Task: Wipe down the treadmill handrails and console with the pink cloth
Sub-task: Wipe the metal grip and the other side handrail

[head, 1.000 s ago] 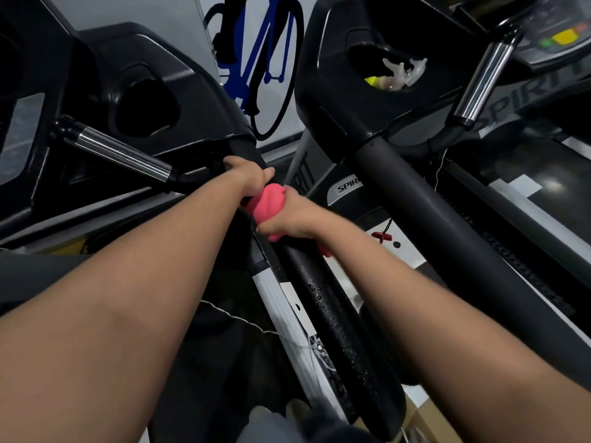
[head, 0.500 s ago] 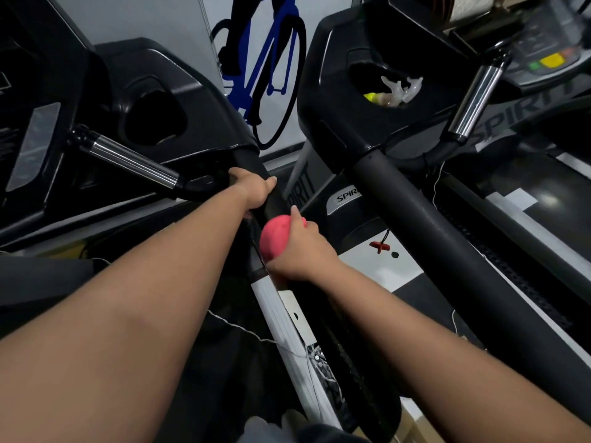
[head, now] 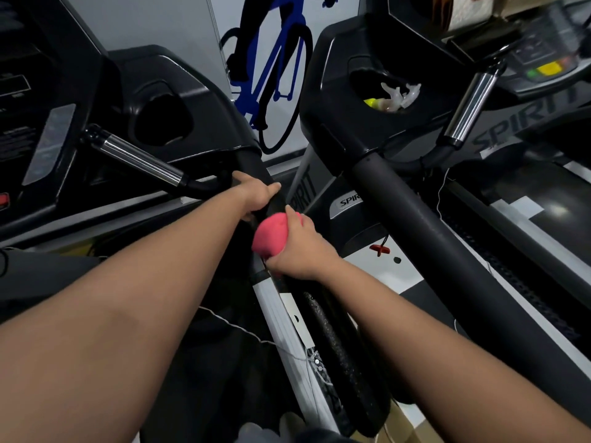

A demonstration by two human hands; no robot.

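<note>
Fingers of the right hand are curled round the bunched pink cloth, holding it against the black handrail. Left hand grips this rail just above the cloth. Chrome pulse grip lies to the left. Neighbouring treadmill's handrail and a red safety key lie to the right, apart from both hands.

Black padded handrail, wet-speckled lower down, pink cloth bunched against it
</note>
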